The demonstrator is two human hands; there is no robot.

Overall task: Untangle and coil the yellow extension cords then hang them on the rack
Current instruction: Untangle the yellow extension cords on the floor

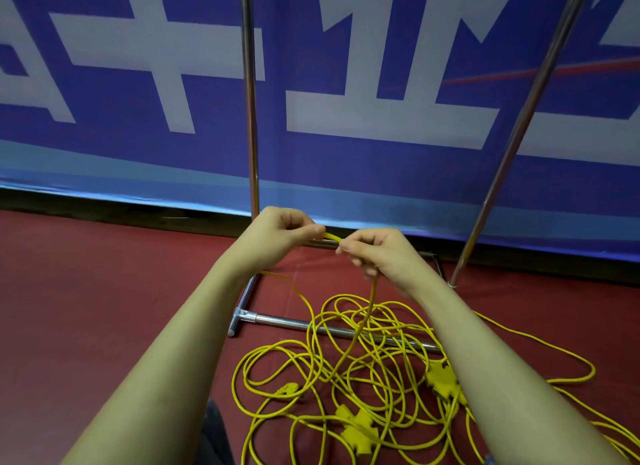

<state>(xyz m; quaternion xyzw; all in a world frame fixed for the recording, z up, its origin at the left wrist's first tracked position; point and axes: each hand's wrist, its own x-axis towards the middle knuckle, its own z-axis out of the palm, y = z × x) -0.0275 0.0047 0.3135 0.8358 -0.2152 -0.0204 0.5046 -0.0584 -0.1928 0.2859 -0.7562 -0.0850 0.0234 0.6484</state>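
Your grip pinches a short stretch of cord [331, 236] between left hand [284, 230] and right hand [375, 253], the rest lying tangled on the floor [104, 291] by the rack [250, 118], so you're untangling; next, draw slack free.

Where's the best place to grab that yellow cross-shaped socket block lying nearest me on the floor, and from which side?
Grip the socket block across its central body, coming straight down from above. It lies flat on the red floor with cord loops crossing its arms, so a side approach would likely snag them.
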